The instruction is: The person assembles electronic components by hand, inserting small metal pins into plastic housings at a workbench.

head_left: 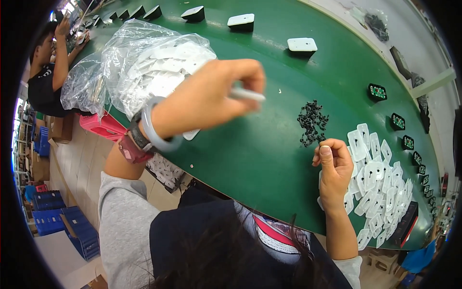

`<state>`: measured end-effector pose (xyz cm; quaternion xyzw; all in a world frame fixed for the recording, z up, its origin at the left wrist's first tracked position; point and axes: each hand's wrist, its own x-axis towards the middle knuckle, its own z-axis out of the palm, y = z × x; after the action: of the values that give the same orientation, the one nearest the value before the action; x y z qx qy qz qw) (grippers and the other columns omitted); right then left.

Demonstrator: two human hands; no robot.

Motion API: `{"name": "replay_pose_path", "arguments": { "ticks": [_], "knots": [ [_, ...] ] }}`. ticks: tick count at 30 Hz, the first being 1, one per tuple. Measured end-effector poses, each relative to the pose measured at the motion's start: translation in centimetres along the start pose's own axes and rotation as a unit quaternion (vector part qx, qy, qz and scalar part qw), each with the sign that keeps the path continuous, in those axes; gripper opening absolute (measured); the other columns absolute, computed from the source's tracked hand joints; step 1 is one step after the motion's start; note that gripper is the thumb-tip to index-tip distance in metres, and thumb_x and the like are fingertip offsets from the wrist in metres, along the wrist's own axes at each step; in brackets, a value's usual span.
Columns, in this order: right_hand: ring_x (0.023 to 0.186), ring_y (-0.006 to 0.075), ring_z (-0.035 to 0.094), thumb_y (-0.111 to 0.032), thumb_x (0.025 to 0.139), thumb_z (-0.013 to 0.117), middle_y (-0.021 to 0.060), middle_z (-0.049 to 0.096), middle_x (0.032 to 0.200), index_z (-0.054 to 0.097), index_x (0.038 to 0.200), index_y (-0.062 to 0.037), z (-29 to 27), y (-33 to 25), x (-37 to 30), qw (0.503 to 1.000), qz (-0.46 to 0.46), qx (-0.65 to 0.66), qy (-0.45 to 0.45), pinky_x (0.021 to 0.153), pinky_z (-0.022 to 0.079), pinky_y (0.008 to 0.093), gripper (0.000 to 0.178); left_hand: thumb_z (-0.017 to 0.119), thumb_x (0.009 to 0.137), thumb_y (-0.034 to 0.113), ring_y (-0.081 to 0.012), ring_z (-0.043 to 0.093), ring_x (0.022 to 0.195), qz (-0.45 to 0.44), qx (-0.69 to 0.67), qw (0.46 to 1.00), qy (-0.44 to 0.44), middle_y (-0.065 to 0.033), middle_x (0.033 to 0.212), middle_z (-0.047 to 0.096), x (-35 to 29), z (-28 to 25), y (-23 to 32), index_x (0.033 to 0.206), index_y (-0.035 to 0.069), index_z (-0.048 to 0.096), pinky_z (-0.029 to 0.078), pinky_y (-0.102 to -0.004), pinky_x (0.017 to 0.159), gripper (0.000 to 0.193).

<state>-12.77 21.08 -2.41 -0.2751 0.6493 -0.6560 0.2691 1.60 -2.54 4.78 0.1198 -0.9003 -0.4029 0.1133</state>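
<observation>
Head view: clock hours run round its middle, twelve toward the table's far side.
White plastic piece: just past twelve, above the green table, blurred and nearly edge-on; probably light, stiff and slightly slick, so grip it by its edges rather than its flat face.
Left hand: your thumb and forefinger pinch that piece.
Small black parts: loose heap between two and three; likely almost weightless and apt to tangle, best lifted singly by fingertip.
Right hand: just past three, your thumb and fingers drawn close together at the heap's near edge; you cannot tell from here whether they hold a part.
White covers: spread between three and four, beside your right hand, many with black bits on them.
White plates: heaped toward eleven, clear plastic bag around them.
White-topped black units: curving row, eleven to one.
Black housings: green boards inside, two to four.
Co-worker: toward ten, beside the table.
</observation>
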Motion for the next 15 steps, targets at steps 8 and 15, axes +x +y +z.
{"name": "replay_pose_path", "arguments": {
  "ticks": [8, 15],
  "knots": [
    [0.071, 0.0099, 0.051, -0.008, 0.092, 0.059, 0.0041, 0.058, 0.086, 0.057, 0.099, -0.0016, 0.3, -0.5, -0.5, 0.999, -0.023, 0.035, 0.034, 0.068, 0.043, 0.0209, 0.01, 0.064, 0.074, -0.007, -0.0103, 0.058, 0.08, 0.076, -0.407, 0.91, -0.028, -0.0109, 0.11, 0.064, 2.3, 8.4, 0.6, 0.078, 0.008, 0.061, 0.046, -0.0215, 0.072, 0.016],
    [0.074, 0.0105, 0.051, -0.007, 0.092, 0.06, 0.0051, 0.059, 0.088, 0.057, 0.098, -0.0011, -0.2, -0.6, -0.5, 0.997, -0.045, 0.028, 0.061, 0.069, 0.043, 0.0212, 0.01, 0.063, 0.076, -0.004, -0.0067, 0.056, 0.071, -0.079, -0.468, 0.879, -0.036, -0.0057, 0.091, 0.063, 2.0, 9.5, 0.2, 0.082, 0.003, 0.062, 0.045, -0.0171, 0.063, 0.009]
  ]
}}
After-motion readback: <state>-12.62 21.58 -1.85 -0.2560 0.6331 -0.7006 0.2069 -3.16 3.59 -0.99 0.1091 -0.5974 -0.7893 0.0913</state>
